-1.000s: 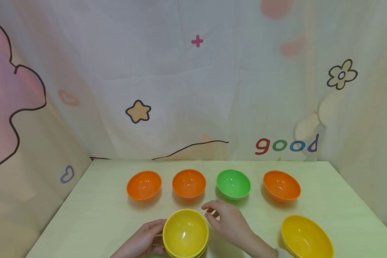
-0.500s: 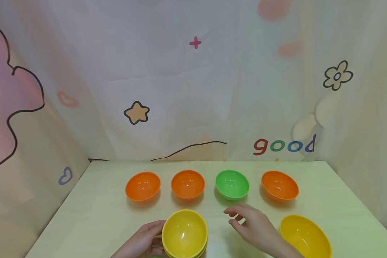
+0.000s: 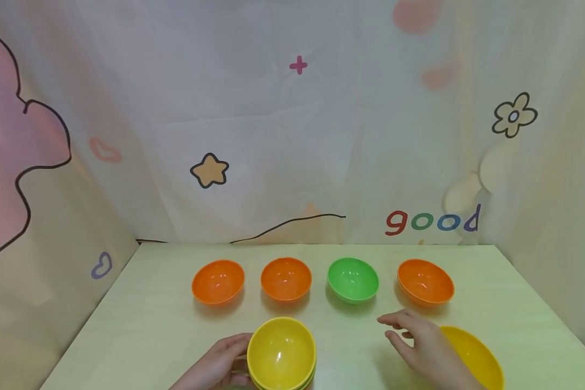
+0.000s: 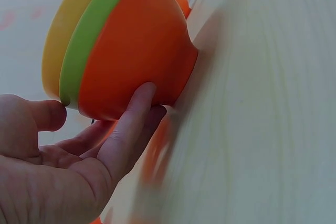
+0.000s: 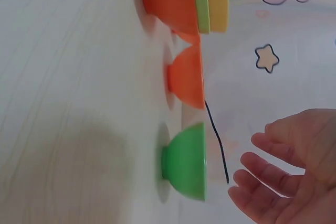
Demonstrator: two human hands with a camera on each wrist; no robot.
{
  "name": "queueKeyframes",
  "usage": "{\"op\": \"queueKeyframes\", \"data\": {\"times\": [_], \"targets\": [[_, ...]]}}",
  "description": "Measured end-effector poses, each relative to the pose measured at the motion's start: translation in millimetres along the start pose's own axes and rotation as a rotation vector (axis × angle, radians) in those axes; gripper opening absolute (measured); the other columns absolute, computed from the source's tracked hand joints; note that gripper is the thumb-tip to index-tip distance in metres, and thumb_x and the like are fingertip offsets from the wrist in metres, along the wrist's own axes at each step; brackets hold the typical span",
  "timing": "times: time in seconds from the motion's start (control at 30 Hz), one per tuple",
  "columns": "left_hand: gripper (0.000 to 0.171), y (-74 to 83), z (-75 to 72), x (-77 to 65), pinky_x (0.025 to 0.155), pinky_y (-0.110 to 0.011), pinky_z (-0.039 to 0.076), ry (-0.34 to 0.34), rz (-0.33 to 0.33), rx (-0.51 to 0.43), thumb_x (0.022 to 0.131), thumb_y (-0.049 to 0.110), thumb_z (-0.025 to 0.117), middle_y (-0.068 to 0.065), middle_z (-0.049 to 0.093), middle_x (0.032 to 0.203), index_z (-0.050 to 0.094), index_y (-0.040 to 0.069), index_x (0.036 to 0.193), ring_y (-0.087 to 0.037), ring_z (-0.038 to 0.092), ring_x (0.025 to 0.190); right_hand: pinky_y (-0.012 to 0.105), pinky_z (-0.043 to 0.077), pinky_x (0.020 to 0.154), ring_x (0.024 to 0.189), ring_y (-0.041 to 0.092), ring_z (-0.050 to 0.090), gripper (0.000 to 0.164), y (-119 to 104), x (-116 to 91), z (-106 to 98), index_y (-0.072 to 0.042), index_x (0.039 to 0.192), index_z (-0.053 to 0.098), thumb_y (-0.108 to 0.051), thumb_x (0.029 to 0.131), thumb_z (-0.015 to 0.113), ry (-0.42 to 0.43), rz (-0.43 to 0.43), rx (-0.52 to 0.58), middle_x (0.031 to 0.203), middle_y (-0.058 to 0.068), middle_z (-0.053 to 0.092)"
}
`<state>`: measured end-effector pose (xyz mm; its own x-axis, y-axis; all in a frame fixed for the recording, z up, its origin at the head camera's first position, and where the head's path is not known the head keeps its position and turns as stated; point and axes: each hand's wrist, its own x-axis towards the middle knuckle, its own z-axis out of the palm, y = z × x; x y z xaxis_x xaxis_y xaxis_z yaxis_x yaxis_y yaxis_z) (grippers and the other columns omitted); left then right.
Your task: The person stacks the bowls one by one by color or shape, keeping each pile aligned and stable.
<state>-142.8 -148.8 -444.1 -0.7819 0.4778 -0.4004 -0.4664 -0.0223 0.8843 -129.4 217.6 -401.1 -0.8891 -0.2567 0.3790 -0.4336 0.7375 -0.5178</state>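
Observation:
A stack of bowls stands on the table near the front. Its top is a yellow bowl, with a green bowl and an orange bowl beneath. My left hand holds the stack from its left side, thumb at the rims and fingers along the orange bowl's lower side. To the right, my right hand hovers above the table with loosely bent fingers and nothing in them. It covers part of a separate yellow bowl at the front right.
Along the back of the table runs a row: a left orange bowl, a middle orange bowl, a green bowl and a right orange bowl. A printed curtain hangs behind.
My right hand has moved right, away from the stack, to in front of the separate yellow bowl. My left hand and the stack have stayed in place.

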Motion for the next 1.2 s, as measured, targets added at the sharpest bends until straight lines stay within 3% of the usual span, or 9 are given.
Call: {"op": "queueKeyframes", "data": {"times": [0.17, 0.33, 0.43, 0.77, 0.97, 1.2], "targets": [[0.039, -0.6, 0.5, 1.0, 0.08, -0.04, 0.051, 0.012, 0.004, 0.008, 0.099, 0.027, 0.036, -0.011, 0.06, 0.112, 0.048, 0.002, 0.126, -0.029, 0.058, 0.094, 0.039, 0.053, 0.073, 0.087, 0.016, 0.055, 0.026, 12.8, -7.3, -16.0, -0.019, 0.1, 0.064, -0.008, 0.076, 0.07, 0.086, 0.086, -0.162, 0.099, -0.004, 0.06], [0.039, -0.7, 2.0, -0.3, 0.081, -0.039, 0.051, 0.029, -0.027, -0.005, 0.098, 0.028, 0.037, -0.011, 0.061, 0.108, 0.049, 0.003, 0.125, -0.029, 0.06, 0.092, 0.048, 0.05, 0.079, 0.093, 0.027, 0.054, 0.027, 24.3, -16.2, -36.4, -0.016, 0.108, 0.062, -0.014, 0.082, 0.065, -0.024, 0.297, -0.181, 0.11, 0.01, 0.058], [0.038, -0.6, 2.1, -0.8, 0.081, -0.038, 0.051, 0.027, -0.036, -0.016, 0.098, 0.028, 0.038, -0.011, 0.062, 0.108, 0.049, 0.004, 0.125, -0.028, 0.06, 0.091, 0.05, 0.05, 0.079, 0.094, 0.03, 0.054, 0.03, 32.6, -22.2, -47.1, -0.014, 0.113, 0.06, -0.015, 0.083, 0.063, -0.051, 0.362, -0.186, 0.112, 0.013, 0.057], [0.038, -2.1, 0.4, -0.4, 0.081, -0.038, 0.051, 0.034, -0.046, -0.03, 0.098, 0.028, 0.037, -0.011, 0.062, 0.108, 0.049, 0.004, 0.126, -0.027, 0.06, 0.09, 0.048, 0.051, 0.063, 0.084, 0.035, 0.055, 0.033, 65.0, -39.9, -65.2, -0.008, 0.114, 0.058, -0.019, 0.084, 0.062, 0.064, 0.355, -0.31, 0.107, 0.021, 0.055], [0.038, -2.4, 0.2, -1.0, 0.082, -0.038, 0.05, 0.043, -0.054, -0.036, 0.098, 0.028, 0.037, -0.011, 0.062, 0.107, 0.049, 0.004, 0.125, -0.027, 0.06, 0.089, 0.052, 0.05, 0.065, 0.091, 0.043, 0.05, 0.047, 87.5, -42.6, -70.5, 0.0, 0.122, 0.048, -0.027, 0.086, 0.059, -0.07, 0.472, -0.341, 0.111, 0.032, 0.047], [0.039, -1.3, -1.0, 0.3, 0.081, -0.039, 0.051, 0.033, -0.042, -0.028, 0.098, 0.029, 0.038, -0.012, 0.062, 0.108, 0.049, 0.004, 0.126, -0.029, 0.06, 0.092, 0.049, 0.05, 0.062, 0.084, 0.039, 0.053, 0.056, 103.0, -46.0, -72.5, 0.005, 0.122, 0.044, -0.036, 0.086, 0.058, -0.136, 0.526, -0.346, 0.107, 0.035, 0.048]]}}
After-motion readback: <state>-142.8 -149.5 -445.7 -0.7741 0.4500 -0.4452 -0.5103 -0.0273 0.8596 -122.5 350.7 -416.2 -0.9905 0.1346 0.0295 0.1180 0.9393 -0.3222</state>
